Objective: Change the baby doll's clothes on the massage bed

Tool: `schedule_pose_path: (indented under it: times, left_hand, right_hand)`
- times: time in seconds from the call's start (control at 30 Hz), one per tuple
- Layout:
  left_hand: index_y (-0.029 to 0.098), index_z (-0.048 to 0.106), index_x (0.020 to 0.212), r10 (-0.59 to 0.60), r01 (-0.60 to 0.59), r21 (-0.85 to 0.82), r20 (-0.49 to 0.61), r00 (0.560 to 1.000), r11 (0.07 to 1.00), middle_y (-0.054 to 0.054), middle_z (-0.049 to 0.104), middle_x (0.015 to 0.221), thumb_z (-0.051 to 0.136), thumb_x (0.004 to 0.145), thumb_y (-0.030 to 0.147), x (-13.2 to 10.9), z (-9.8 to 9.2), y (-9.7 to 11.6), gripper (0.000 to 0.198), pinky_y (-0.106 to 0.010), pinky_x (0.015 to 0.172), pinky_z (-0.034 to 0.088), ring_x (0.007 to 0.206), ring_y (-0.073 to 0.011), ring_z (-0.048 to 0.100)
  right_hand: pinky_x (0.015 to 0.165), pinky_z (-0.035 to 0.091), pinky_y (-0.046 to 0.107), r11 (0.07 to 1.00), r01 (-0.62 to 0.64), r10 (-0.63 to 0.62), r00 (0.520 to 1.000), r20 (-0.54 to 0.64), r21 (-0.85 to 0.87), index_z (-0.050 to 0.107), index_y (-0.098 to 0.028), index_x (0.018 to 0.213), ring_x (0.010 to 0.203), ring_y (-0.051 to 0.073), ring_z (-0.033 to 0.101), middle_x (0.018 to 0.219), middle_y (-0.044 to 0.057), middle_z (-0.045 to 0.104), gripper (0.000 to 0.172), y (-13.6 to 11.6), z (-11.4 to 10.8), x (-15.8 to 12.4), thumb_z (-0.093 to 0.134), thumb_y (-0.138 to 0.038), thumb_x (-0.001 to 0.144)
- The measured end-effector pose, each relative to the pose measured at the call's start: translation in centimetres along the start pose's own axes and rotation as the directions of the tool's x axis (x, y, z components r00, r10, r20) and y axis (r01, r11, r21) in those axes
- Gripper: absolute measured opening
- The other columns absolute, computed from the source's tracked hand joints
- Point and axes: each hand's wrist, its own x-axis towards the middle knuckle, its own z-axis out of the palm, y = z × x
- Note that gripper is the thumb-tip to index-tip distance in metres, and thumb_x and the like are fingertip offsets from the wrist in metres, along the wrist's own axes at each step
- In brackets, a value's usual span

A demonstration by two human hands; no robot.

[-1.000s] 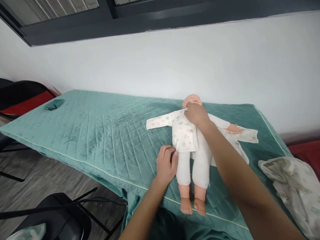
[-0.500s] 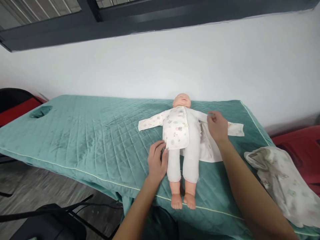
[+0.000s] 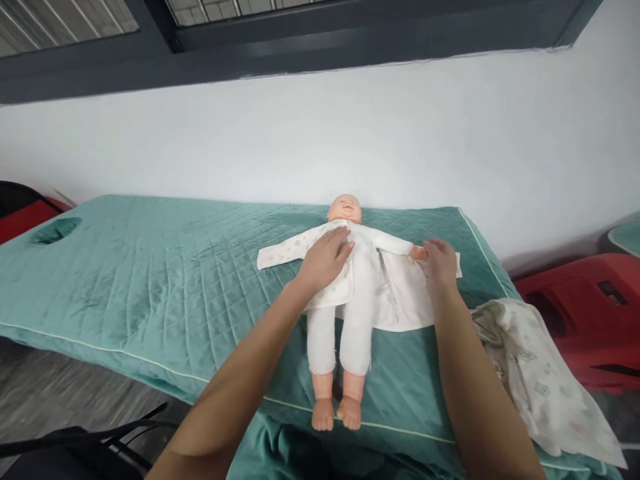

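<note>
A baby doll (image 3: 360, 287) with a white cloth body lies on its back, bare feet towards me. A printed baby shirt (image 3: 287, 252) covers the arm and chest on the left. Its other half (image 3: 407, 300) is spread out under the doll on the right, inner side up, with the sleeve end (image 3: 459, 265) beyond my right hand. My left hand (image 3: 327, 260) lies over the doll's chest on the shirt front, fingers stretched out. My right hand (image 3: 440, 263) is closed at the doll's hand (image 3: 419, 252); its fingertips are partly hidden.
A green quilted bed cover (image 3: 150, 280) spreads beneath the doll, with a hole (image 3: 56, 231) at the far left. Crumpled printed cloth (image 3: 540, 373) hangs over the right edge beside a red stool (image 3: 595, 313). A white wall (image 3: 300, 147) stands behind.
My left hand has moved from the shirt's lower edge up onto the doll's chest. My right hand has shifted outwards along the arm to the doll's hand. The view has turned slightly right.
</note>
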Motion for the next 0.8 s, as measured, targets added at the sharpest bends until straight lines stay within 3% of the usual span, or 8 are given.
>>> schedule_pose_path:
  times: [0.13,0.27,0.4,0.5,0.67,0.73,0.8]
  left_hand:
    - [0.015,0.057,0.131,-0.031,0.021,0.109,0.086,0.996,0.994,-0.010,0.061,0.137,0.043,0.099,0.032,3.9,0.5,2.6,0.039,-0.039,0.110,0.044,0.131,-0.0241,0.052]
    - [0.015,0.059,0.126,0.018,-0.062,0.223,0.194,0.981,0.973,-0.012,0.061,0.134,0.045,0.097,0.030,7.0,3.3,5.7,0.035,-0.040,0.105,0.046,0.127,-0.0271,0.054]
    - [0.015,0.059,0.124,0.076,-0.248,0.308,0.476,0.876,0.918,-0.013,0.062,0.129,0.053,0.092,0.026,9.3,7.5,7.3,0.034,-0.042,0.102,0.046,0.122,-0.0291,0.056]
    - [0.013,0.059,0.125,0.089,-0.317,0.367,0.520,0.849,0.874,-0.016,0.061,0.129,0.053,0.091,0.020,10.4,9.7,7.5,0.036,-0.048,0.105,0.043,0.121,-0.0308,0.057]
    - [0.014,0.056,0.127,0.115,-0.351,0.386,0.517,0.848,0.853,-0.016,0.063,0.124,0.056,0.085,0.014,12.1,9.6,6.5,0.041,-0.042,0.095,0.048,0.113,-0.0302,0.062]
    - [0.015,0.054,0.127,0.128,-0.340,0.378,0.486,0.865,0.861,-0.015,0.064,0.123,0.054,0.085,0.013,12.5,8.8,5.9,0.042,-0.039,0.090,0.049,0.109,-0.0289,0.063]
    - [0.016,0.053,0.126,0.141,-0.326,0.357,0.456,0.879,0.875,-0.014,0.065,0.120,0.052,0.086,0.015,12.7,8.0,5.4,0.039,-0.037,0.085,0.050,0.105,-0.0279,0.065]
  right_hand:
    - [0.063,0.046,0.025,0.990,-0.074,0.076,0.997,-0.016,0.118,0.062,-0.018,0.094,0.073,0.014,0.057,0.084,-0.001,0.060,0.036,-0.6,-0.5,0.1,0.068,-0.032,0.061]
    - [0.064,0.045,0.023,0.969,-0.092,0.096,0.995,-0.008,0.229,0.062,-0.017,0.090,0.076,0.012,0.056,0.086,0.000,0.060,0.036,-1.1,-0.5,0.4,0.069,-0.031,0.057]
    - [0.064,0.044,0.022,0.964,-0.091,0.097,0.995,-0.012,0.251,0.062,-0.016,0.091,0.077,0.012,0.056,0.088,0.001,0.060,0.038,-1.3,-0.3,0.4,0.068,-0.030,0.056]
    - [0.069,0.045,0.022,0.962,-0.073,0.078,0.997,-0.008,0.263,0.062,-0.017,0.090,0.085,0.013,0.057,0.094,0.001,0.062,0.036,-1.5,-0.4,0.2,0.067,-0.026,0.055]
    - [0.080,0.049,0.025,0.987,-0.012,0.021,0.998,-0.057,0.162,0.054,-0.022,0.097,0.103,0.014,0.059,0.110,0.002,0.061,0.033,-1.3,-1.4,0.6,0.054,-0.022,0.063]
    - [0.079,0.051,0.028,0.998,0.006,0.000,0.996,-0.090,0.064,0.049,-0.023,0.100,0.099,0.014,0.060,0.112,0.003,0.059,0.031,-0.9,-1.5,0.9,0.049,-0.023,0.069]
    - [0.079,0.051,0.033,0.998,0.033,-0.035,0.998,-0.047,-0.045,0.049,-0.022,0.097,0.091,0.016,0.060,0.103,0.003,0.059,0.023,-0.5,-1.2,0.8,0.049,-0.025,0.074]
